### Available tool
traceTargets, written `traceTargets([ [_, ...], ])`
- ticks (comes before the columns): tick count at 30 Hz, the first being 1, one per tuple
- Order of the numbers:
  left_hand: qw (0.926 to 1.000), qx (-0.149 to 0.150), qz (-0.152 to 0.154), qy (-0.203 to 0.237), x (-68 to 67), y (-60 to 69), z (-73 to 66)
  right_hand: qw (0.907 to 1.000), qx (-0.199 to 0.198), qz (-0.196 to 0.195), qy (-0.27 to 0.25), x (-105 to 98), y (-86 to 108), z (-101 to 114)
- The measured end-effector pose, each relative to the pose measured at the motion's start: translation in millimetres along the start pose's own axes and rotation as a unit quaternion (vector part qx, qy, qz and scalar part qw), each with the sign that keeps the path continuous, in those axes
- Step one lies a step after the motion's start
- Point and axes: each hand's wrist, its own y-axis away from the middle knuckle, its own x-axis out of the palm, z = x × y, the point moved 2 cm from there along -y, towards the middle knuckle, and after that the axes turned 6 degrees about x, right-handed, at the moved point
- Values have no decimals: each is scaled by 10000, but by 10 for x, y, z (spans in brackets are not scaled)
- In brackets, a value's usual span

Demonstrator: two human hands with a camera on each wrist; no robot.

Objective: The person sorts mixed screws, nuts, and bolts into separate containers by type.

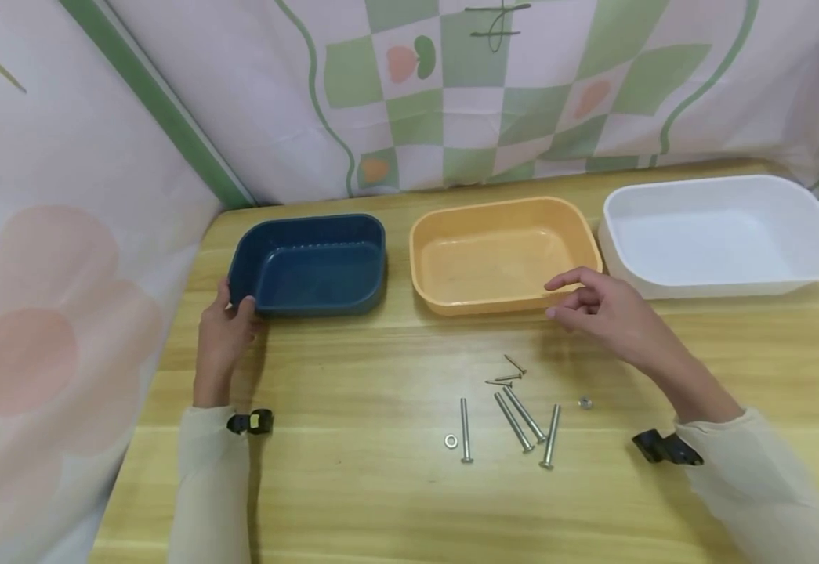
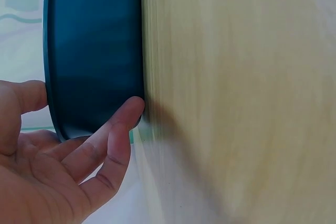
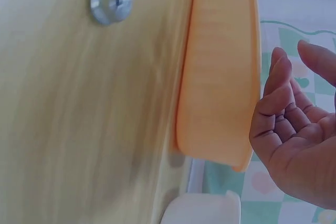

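At the near left corner of the dark blue plastic bin (image 1: 310, 307), my left hand (image 1: 226, 333) holds on, its thumb and fingers spread around the corner. The left wrist view shows the fingers against the bin's side wall (image 2: 97, 51). My right hand (image 1: 610, 313) hovers at the near right corner of the orange-yellow bin (image 1: 480, 304), fingers loosely bent and nothing between them. Nearer on the table lie several long bolts (image 1: 466, 431), a few small screws (image 1: 515, 364), a nut (image 1: 585, 403) and a second small ring-shaped nut or washer (image 1: 451, 442).
To the right of the orange-yellow bin stands a white bin (image 1: 726, 286). All the bins line the back of the wood-grain table (image 1: 353, 486). Patterned cloth (image 1: 472, 102) hangs behind the table and along its left side.
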Motion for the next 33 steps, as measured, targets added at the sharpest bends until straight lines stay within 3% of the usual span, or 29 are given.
traceTargets([
  [10, 9999, 44, -89, -21, 12, 11, -24, 9998, 161, -43, 117, -102, 103, -63],
  [26, 10000, -11, -24, 13, 3, 17, -37, 9965, 485, 686, 21, -87, 195, -251],
  [33, 10000, 0, -31, 65, 18, -1, -42, 9934, 617, 962, 51, -12, 171, -234],
])
